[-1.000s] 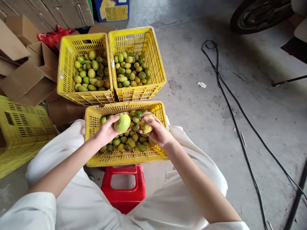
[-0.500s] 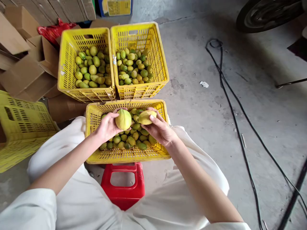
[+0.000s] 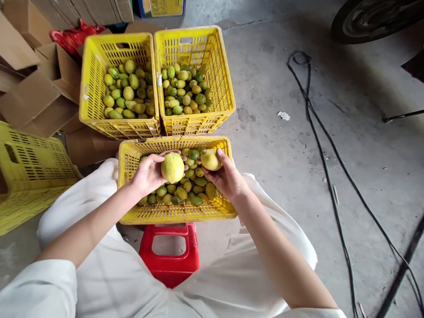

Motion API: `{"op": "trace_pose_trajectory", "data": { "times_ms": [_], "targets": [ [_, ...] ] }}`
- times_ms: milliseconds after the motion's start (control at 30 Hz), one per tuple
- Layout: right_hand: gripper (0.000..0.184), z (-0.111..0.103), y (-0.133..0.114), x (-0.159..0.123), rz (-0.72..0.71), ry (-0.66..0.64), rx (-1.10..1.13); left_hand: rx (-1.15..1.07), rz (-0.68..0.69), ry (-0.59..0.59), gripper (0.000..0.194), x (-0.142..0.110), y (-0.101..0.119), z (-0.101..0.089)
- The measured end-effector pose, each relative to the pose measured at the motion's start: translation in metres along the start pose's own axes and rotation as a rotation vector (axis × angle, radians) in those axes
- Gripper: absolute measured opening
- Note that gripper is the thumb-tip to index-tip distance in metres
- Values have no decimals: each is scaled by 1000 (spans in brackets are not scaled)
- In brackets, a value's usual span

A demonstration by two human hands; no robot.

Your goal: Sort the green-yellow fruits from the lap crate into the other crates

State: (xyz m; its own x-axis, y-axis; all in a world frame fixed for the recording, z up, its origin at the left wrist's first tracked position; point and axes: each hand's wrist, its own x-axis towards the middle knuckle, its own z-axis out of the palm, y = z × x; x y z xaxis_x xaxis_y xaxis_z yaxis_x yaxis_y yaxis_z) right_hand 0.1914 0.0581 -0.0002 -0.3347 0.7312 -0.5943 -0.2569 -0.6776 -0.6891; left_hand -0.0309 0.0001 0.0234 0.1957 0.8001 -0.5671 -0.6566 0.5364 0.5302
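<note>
Left hand [image 3: 150, 174], mine: thumb and fingers closed round one large yellow-green fruit [image 3: 172, 167]. Right hand [image 3: 229, 179], mine: thumb at the side and fingers beneath, clasped on one smaller yellow fruit [image 3: 211, 160]. Both held above the front crate [image 3: 179, 217], near each other, apart. Front crate: yellow slatted plastic, between my knees; contents, loose green and yellow fruits [image 3: 195, 183], partly hidden by my hands. Red stool [image 3: 175, 267]: one, between my legs, nearer me than the crate. Beyond: rear left crate [image 3: 115, 126] and rear right crate [image 3: 198, 121], yellow, side by side, each holding similar fruit. At left: a further yellow crate [image 3: 29, 194]; opened cardboard boxes [image 3: 36, 101]; a red bag [image 3: 74, 37]. At right, on grey floor [image 3: 265, 163]: black cable [image 3: 326, 179], looped at its far end; a wheel [image 3: 344, 31] beyond.
</note>
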Motion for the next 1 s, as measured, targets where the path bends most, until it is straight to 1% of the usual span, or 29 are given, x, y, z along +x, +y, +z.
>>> {"op": "trace_pose_trajectory", "data": {
  "times_ms": [133,233,333,400,500,600,667,767,867,1000],
  "targets": [
    [45,-3,-4,0,15,-65,52,40,27,27,31,3,-1,-3],
    [48,-1,-4,-3,58,-85,58,37,9,46,35,4,-5,-2],
    [45,2,-3,-5,99,-121,36,-52,-51,122,33,5,-9,2],
    [42,3,-4,-6,77,-150,27,-127,-66,187,27,7,-11,4],
    [37,3,-6,-6,16,-153,58,-216,-25,277,25,10,-9,6],
    [37,2,-7,-5,46,-193,122,-280,58,344,26,10,-2,5],
    [36,3,-7,-5,60,-219,146,-293,85,310,28,9,2,4],
    [34,5,-5,-6,36,-213,128,-235,71,232,34,10,4,3],
    [43,7,-1,-7,43,-211,93,-124,47,154,35,13,0,-1],
    [37,9,3,-8,11,-203,85,-37,50,20,45,15,-8,-5]
  ]
}}
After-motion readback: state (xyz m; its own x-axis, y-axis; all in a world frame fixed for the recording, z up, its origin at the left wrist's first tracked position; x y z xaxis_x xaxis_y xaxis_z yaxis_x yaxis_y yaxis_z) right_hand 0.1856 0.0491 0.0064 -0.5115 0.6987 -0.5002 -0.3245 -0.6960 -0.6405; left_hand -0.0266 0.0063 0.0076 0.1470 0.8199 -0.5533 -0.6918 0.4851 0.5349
